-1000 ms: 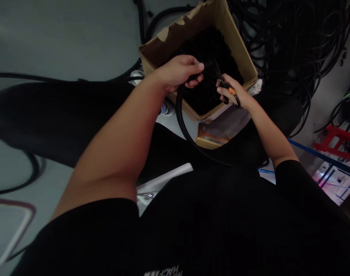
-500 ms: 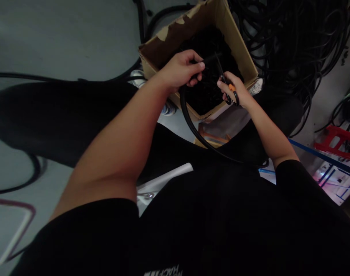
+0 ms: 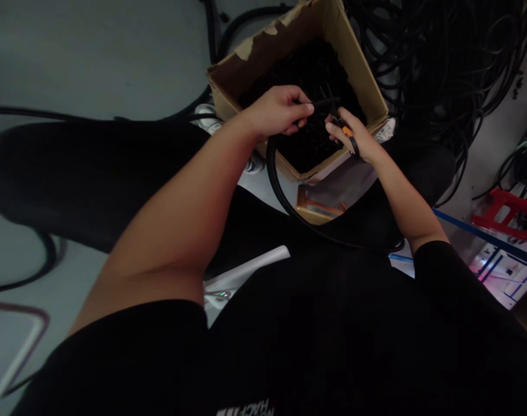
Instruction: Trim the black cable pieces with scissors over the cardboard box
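Pinching the end of a black cable (image 3: 274,179) between thumb and fingertips of the left hand (image 3: 276,110), closed firmly on it, and holding that end level over the cardboard box (image 3: 363,75), probably for catching scraps among the dark pieces already inside. Gripping orange-handled cutters (image 3: 345,134) in the right hand (image 3: 359,141), fingers wrapped round the handles, blades reaching the cable tip just beside the left fingertips; blades open or closed, too dim for telling. Letting the rest of the cable hang in a loop below the box and trail across the lap, likely for slack. Sitting near a big tangle of black cables (image 3: 441,58) crowding the box's far side, with a red frame (image 3: 506,208) off right and a white tube (image 3: 250,268) lying by the lap.
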`<state>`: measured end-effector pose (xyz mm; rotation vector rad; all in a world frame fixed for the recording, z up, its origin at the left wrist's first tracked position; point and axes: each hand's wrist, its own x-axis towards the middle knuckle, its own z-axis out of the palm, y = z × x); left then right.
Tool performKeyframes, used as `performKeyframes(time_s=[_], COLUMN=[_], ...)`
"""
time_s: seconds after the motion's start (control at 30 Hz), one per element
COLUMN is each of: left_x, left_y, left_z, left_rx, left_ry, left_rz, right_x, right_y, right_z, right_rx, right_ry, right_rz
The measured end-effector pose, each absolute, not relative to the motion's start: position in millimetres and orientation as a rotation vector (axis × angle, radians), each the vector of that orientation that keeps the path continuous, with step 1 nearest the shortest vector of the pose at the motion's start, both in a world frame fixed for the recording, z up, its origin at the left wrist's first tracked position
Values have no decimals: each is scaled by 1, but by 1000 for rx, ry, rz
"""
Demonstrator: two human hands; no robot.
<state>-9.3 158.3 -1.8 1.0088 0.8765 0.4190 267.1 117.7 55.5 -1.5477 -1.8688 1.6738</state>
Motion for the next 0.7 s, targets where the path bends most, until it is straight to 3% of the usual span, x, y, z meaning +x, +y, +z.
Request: performKeyframes(time_s=[0.3,0.7], left_x=[8,8], left_y=[154,155], left_z=[51,50], left_rx=[956,983], left_ry=[1092,1115], left_rz=[326,369], right_x=[274,282], right_y=[116,111], right_z=[47,23], right_rx=[-1596,-1595], right_ry=[-1793,-1824], right_rz=[1666,1666])
